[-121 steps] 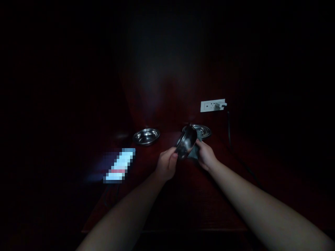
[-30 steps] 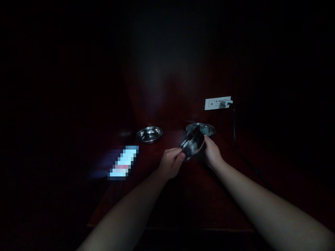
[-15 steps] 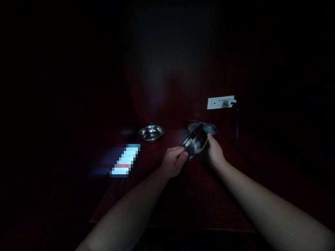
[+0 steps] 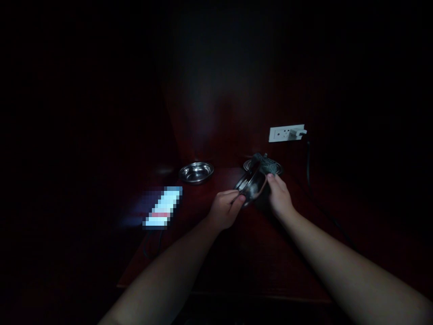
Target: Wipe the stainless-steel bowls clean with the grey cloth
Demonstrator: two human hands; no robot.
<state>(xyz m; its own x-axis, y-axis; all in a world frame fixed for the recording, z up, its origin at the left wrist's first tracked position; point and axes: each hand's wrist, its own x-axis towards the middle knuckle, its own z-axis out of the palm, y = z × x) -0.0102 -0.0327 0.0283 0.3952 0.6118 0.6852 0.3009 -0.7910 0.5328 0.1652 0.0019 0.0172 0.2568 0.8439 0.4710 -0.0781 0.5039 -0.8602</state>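
A shiny metal bowl [image 4: 253,187] is tilted on its side above the table, its opening facing up and left. My left hand [image 4: 225,208] is closed on its near-left edge, thumb on the outside. My right hand [image 4: 280,196] is at the bowl's right side, fingers closed around a grey, rough-textured cloth [image 4: 269,165] that bunches over the bowl's far rim. Part of the right fingers is hidden behind the bowl. Behind the cloth sits a second metal dish [image 4: 248,166], mostly covered from view.
A shallow metal dish [image 4: 196,173] rests at the back left of the dark red table [image 4: 243,266]. Left of my arm a lit, blurred-out screen [image 4: 163,207] glows, with a cable below it. A white wall socket [image 4: 284,133] holds a plug, its black cord [image 4: 308,167] hanging down to the right.
The grey cloth has risen and now shows bunched above the bowl's far rim, beside my right fingertips. The bowl and my left hand stay almost in place.
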